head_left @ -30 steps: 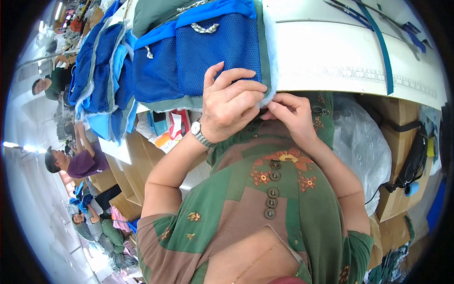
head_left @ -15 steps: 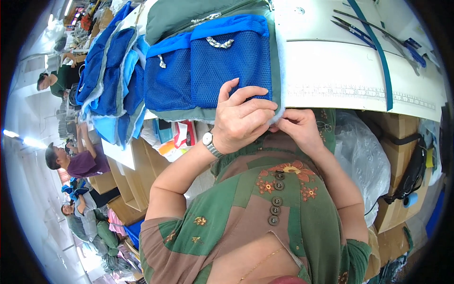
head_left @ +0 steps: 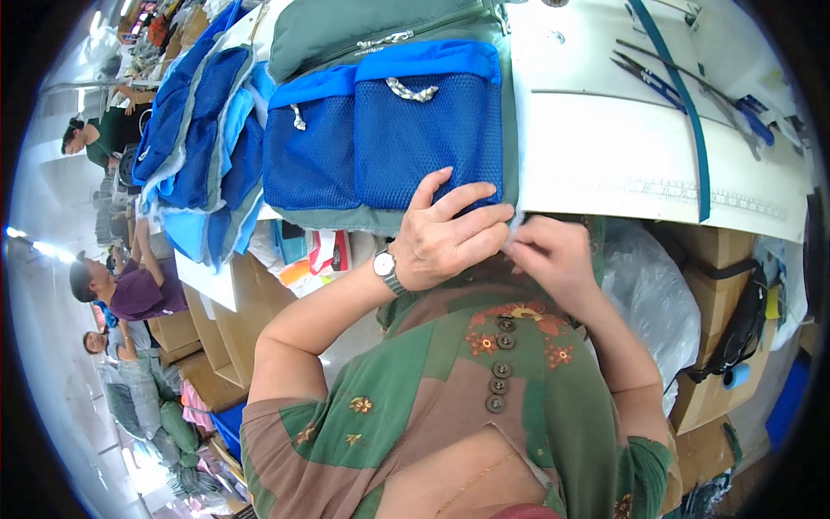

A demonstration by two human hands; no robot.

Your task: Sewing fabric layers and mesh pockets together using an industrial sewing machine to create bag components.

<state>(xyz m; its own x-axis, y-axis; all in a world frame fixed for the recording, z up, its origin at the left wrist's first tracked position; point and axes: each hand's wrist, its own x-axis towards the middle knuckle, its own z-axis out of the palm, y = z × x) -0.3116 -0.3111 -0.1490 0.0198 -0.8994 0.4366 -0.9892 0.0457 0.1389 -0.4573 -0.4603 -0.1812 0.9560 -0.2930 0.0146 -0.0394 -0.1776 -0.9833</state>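
A grey-green bag panel (head_left: 389,221) with two blue mesh pockets (head_left: 428,130) lies along the table's near edge. White cord zipper pulls hang on the pockets. My left hand (head_left: 454,233) grips the panel's near right corner, fingers bent over the top and the thumb hidden underneath. Close beside it, just off the table edge, my right hand (head_left: 558,264) is closed in a pinch at the same corner. What its fingertips hold is too small to make out.
Blue mesh pieces (head_left: 203,130) are heaped at the left. Scissors (head_left: 705,86), snips (head_left: 648,80) and a dark green strap (head_left: 692,112) lie on the right of the table, near a printed ruler (head_left: 683,192). Cardboard boxes (head_left: 229,320) stand below; co-workers (head_left: 138,290) are at far left.
The panel and table sit slightly lower in view. My right fingers have shifted a little at the corner, while my left hand keeps its grip there.
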